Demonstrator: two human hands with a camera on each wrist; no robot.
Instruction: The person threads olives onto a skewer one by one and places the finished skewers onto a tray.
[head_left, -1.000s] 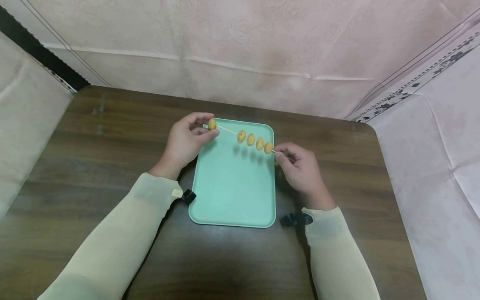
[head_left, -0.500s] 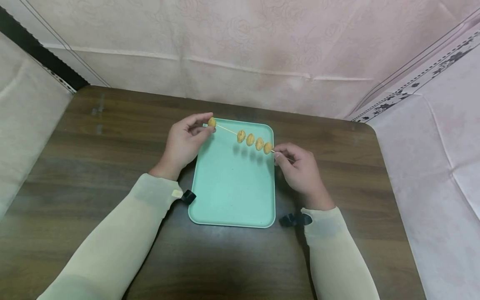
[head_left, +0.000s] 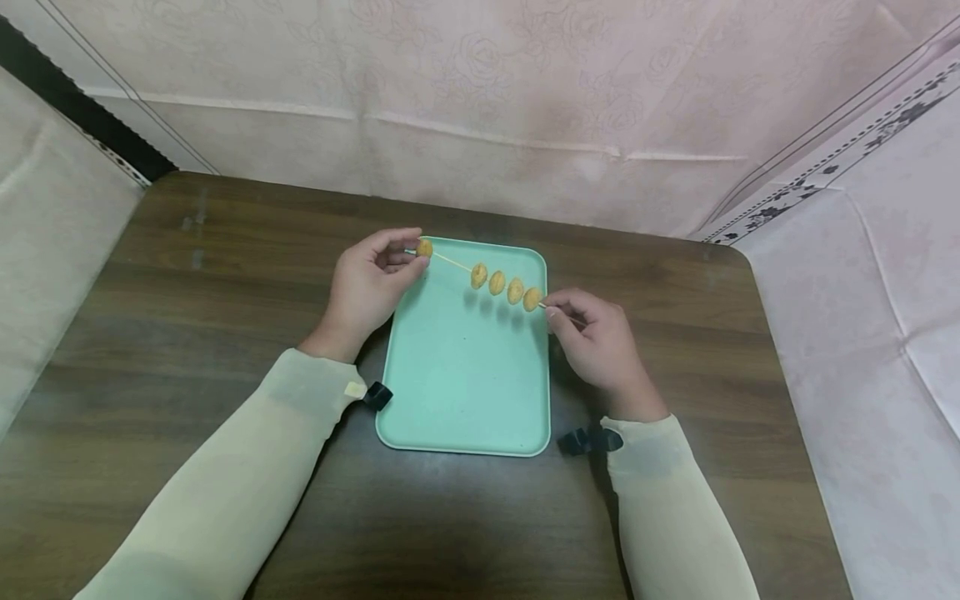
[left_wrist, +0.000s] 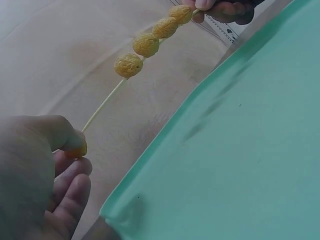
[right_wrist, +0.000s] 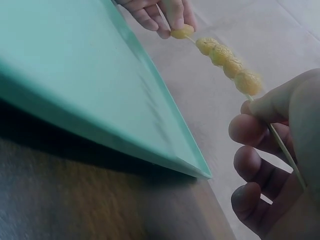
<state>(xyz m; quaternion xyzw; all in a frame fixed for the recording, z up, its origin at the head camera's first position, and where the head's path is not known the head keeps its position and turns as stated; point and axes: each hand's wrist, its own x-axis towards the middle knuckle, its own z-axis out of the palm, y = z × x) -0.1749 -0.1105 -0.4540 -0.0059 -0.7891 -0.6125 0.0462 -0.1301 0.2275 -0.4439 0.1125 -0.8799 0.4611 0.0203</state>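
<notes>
My left hand [head_left: 369, 283] pinches a golden, wrinkled ball [head_left: 424, 248] between thumb and fingers at the left end of a thin wooden skewer [head_left: 453, 262]. Further along it, past a bare stretch, several more such balls [left_wrist: 146, 45] sit in a row. My right hand [head_left: 596, 337] pinches the skewer just behind the last ball [right_wrist: 248, 82], and the stick's rear end runs back under the palm in the right wrist view. The skewer is held slanting above a mint-green tray [head_left: 465, 383], with the balls' shadows falling on it.
The tray lies on a dark brown wooden table [head_left: 225, 333]. Pale cloth [head_left: 480, 108] hangs behind the table and at both sides. Black wrist devices [head_left: 377, 396] stand at both cuffs, the left one overlapping the tray's edge in the head view.
The right hand and the row of balls have shifted slightly left and down. The left hand's end ball stays almost in place, and both grips are kept.
</notes>
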